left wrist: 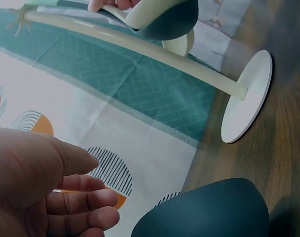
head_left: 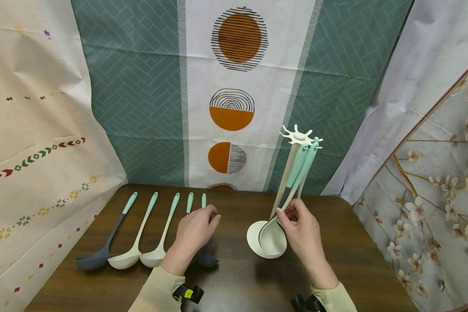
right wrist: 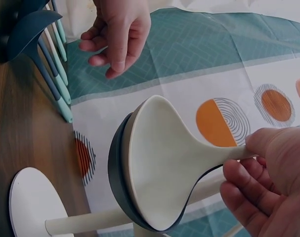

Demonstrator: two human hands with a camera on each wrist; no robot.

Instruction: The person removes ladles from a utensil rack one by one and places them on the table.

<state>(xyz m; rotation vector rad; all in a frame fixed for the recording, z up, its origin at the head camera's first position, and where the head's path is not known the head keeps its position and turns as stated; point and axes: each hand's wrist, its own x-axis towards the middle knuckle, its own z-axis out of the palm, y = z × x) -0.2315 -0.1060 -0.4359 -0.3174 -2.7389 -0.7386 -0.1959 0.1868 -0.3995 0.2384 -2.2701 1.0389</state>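
Observation:
My right hand (head_left: 302,227) pinches the lower handle of a white ladle (right wrist: 164,158) with a mint-green grip. Its top is at the arms of a cream utensil stand (head_left: 282,182); whether it hangs there cannot be made out. Right behind it is a dark ladle (right wrist: 119,158), bowl against bowl, and another pale bowl (left wrist: 180,45) shows past the stand's pole. My left hand (head_left: 196,225) hovers above the ladles lying on the table, fingers loosely bent, holding nothing. Under it is a dark ladle (head_left: 206,258), partly hidden by hand and wrist.
Left on the brown table (head_left: 234,277) lie a dark ladle (head_left: 95,259) and two white ladles (head_left: 126,258), side by side, handles pointing away. The stand's round white base (head_left: 253,236) rests on the table. Patterned cloths (head_left: 140,86) hang behind and at both sides.

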